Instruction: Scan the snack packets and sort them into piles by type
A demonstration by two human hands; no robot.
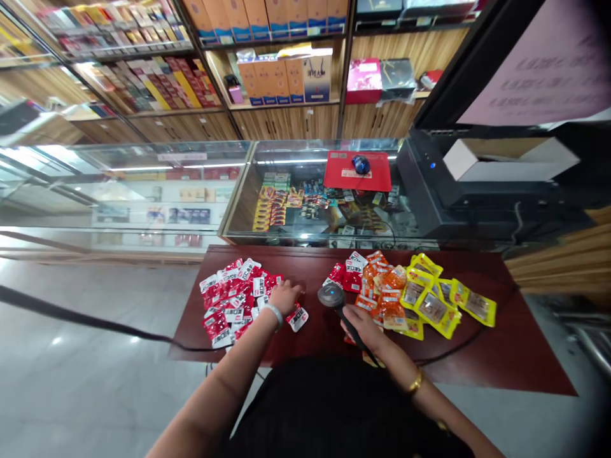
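My right hand (363, 329) is wrapped round the handle of a dark handheld barcode scanner (331, 294), its round head pointing left over the table. My left hand (285, 297) is at the right edge of a pile of red and white snack packets (233, 299), fingers stretched out to the right. One red and white packet (298, 319) lies just below that hand. Right of the scanner are more red packets (352, 280), a heap of orange packets (389, 296) and several yellow packets (435, 308) with clear windows.
The packets lie on a dark red table (315, 261). Behind it stands a glass display case (238, 184) with a red mouse pad (341, 181) and a blue mouse (361, 165) on top. A dark machine bearing an open white box (496, 170) is at right. A black cable (119, 329) crosses the left.
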